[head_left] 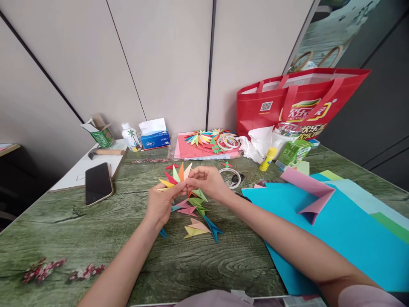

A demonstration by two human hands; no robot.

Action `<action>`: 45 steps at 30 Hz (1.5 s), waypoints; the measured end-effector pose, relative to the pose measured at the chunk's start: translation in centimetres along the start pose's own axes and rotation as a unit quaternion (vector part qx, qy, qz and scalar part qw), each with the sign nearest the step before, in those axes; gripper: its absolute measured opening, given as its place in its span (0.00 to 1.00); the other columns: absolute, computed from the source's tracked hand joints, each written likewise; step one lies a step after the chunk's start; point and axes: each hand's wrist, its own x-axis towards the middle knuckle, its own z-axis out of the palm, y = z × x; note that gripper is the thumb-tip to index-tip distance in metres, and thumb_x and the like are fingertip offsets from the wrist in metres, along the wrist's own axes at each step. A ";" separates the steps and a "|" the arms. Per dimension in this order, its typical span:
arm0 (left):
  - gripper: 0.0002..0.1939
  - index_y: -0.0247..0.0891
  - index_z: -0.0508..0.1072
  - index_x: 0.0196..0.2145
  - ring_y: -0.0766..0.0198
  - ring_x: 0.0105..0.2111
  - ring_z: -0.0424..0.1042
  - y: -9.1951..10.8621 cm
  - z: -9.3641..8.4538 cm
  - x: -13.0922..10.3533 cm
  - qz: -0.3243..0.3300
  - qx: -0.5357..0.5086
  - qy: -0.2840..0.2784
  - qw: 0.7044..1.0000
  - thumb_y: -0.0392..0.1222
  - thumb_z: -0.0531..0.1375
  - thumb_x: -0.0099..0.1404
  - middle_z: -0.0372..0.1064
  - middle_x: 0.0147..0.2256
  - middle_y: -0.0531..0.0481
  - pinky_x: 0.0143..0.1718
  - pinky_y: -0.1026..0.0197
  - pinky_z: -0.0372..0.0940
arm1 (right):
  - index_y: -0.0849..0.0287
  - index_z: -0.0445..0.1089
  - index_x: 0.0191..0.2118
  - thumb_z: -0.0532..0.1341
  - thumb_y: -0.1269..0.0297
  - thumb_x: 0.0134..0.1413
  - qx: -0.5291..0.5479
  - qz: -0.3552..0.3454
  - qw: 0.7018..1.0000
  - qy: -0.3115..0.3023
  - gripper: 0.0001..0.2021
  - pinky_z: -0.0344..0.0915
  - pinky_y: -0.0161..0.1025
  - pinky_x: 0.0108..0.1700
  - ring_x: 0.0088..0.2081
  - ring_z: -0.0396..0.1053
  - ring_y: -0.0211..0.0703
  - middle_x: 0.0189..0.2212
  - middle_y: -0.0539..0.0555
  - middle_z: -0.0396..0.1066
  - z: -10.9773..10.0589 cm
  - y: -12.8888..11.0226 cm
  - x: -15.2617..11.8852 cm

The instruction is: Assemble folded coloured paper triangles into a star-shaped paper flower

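Observation:
Both hands meet over the middle of the table around a fan of folded paper points (175, 175) in yellow, red, pale green, orange and peach. My left hand (162, 202) grips the fan from the left with its thumb across the lower part. My right hand (209, 182) pinches the peach point at the fan's right end. Below the hands lie loose folded paper pieces: green ones (200, 200), pink ones (185, 207), a peach and yellow pair (195, 229) and a blue one (213, 229). The fan's lower part is hidden by the fingers.
Coloured sheets (329, 247) with a folded pink strip (311, 192) cover the right. A phone (98, 183) and hammer (107, 152) lie left. Behind are finished paper stars (198, 138), a tape roll (230, 178), glue stick (268, 159), tissue pack (155, 138) and red bag (255, 111).

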 end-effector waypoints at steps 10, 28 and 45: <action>0.15 0.45 0.78 0.33 0.63 0.32 0.70 1.1 -1.3 -1.3 0.544 0.251 -0.063 0.798 0.27 0.60 0.52 0.71 0.33 0.49 0.32 0.61 0.66 | 0.58 0.70 0.32 0.57 0.68 0.52 -0.279 -0.413 0.864 -0.069 0.05 0.68 0.38 0.40 0.37 0.70 0.39 0.34 0.56 0.73 -1.3 -2.5 -1.5; 0.20 0.45 0.73 0.44 0.60 0.35 0.72 -0.2 -2.8 -1.0 0.662 0.352 -0.042 0.660 0.27 0.57 0.57 0.73 0.38 0.45 0.34 0.59 0.68 | 0.60 0.67 0.37 0.48 0.72 0.57 -0.472 -0.521 0.707 -0.076 0.11 0.66 0.33 0.35 0.35 0.68 0.37 0.33 0.57 0.71 -2.0 -2.8 -1.3; 0.09 0.44 0.78 0.29 0.61 0.30 0.73 0.1 -1.6 -1.3 0.476 0.326 -0.005 0.817 0.33 0.62 0.50 0.76 0.30 0.49 0.34 0.62 0.67 | 0.59 0.69 0.33 0.53 0.68 0.56 -0.423 -0.418 0.797 -0.104 0.08 0.66 0.35 0.36 0.35 0.69 0.37 0.34 0.56 0.71 -2.0 -3.3 -1.0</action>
